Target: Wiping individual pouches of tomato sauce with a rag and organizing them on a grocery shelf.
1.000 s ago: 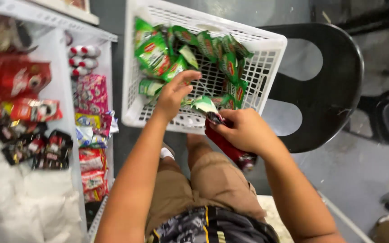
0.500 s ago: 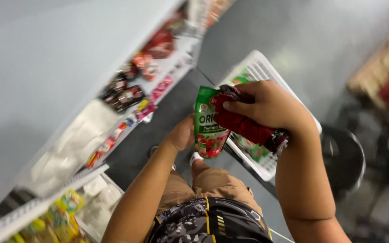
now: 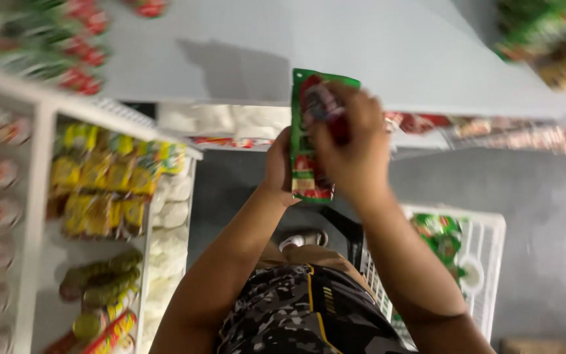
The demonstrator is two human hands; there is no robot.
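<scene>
Both arms raised | left hand (image 3: 278,167) grasping green packet (image 3: 306,180) edge | right hand (image 3: 352,147) clenched over its front, red packet (image 3: 325,105) inside | white basket (image 3: 492,229) near right

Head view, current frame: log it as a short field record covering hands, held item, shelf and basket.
left hand: behind the green packet, supporting it
right hand: gripping the packet's front, with a dark red item under the fingers
green packet: upright, raised in front of the grey shelf
grey shelf: bare top near the hands
white basket: below right, holds green packets
image: motion-blurred
</scene>
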